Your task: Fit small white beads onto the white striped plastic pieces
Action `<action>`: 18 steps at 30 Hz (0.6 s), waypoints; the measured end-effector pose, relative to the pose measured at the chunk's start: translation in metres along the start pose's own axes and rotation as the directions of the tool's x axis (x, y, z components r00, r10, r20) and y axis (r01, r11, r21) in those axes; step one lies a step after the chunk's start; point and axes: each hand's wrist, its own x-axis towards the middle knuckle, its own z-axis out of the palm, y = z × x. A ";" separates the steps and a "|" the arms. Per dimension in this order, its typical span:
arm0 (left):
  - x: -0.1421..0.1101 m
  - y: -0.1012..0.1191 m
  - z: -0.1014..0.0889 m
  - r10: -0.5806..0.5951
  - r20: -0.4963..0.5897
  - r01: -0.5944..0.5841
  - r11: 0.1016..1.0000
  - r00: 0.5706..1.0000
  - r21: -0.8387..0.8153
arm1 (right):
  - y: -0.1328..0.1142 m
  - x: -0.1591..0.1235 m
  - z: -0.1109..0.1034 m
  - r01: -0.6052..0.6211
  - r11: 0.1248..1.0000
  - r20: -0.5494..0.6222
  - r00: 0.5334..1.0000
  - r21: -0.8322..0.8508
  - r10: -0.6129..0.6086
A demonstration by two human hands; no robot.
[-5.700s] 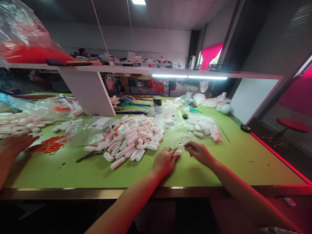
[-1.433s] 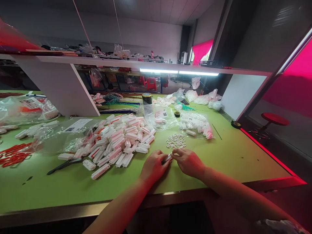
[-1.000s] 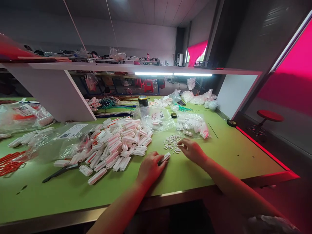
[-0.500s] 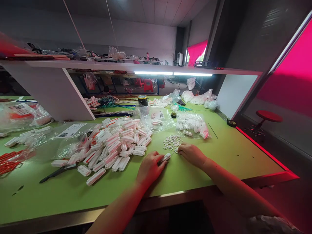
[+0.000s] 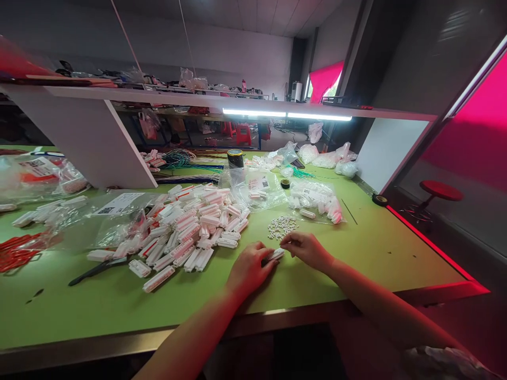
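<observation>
My left hand (image 5: 250, 265) rests on the green table with thumb and fingers closed around a white plastic connector housing (image 5: 279, 254), whose far end sticks out to the right. My right hand (image 5: 308, 250) is just right of it, its fingertips pinched together close to the housing's end. Whatever lies between those fingertips is too small to make out. Just beyond both hands lies a loose heap of tiny white plugs (image 5: 282, 227). To the left spreads a big pile of similar white housings (image 5: 190, 227), some with red or orange parts.
Clear bags with labels (image 5: 257, 184) and a bag of white parts (image 5: 317, 199) lie behind the plugs. Black tape rolls (image 5: 235, 158), wire bundles (image 5: 178, 158) and a dark-handled tool (image 5: 95, 270) are on the table (image 5: 364, 253). A lit shelf (image 5: 198, 100) spans the back.
My right hand has moved left from the edge of the plug heap to the end of the housing. My left hand still holds the housing. The camera view has shifted slightly.
</observation>
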 end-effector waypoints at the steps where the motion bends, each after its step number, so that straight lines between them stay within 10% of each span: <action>1: 0.000 0.000 0.000 -0.001 0.002 0.001 1.000 1.000 -0.004 | -0.002 0.000 0.002 0.044 0.997 -0.021 0.999 -0.056 -0.046; 18: 0.001 0.004 -0.002 -0.002 -0.008 0.002 1.000 1.000 -0.011 | -0.002 -0.008 0.008 0.399 0.670 0.149 0.905 -0.626 -0.399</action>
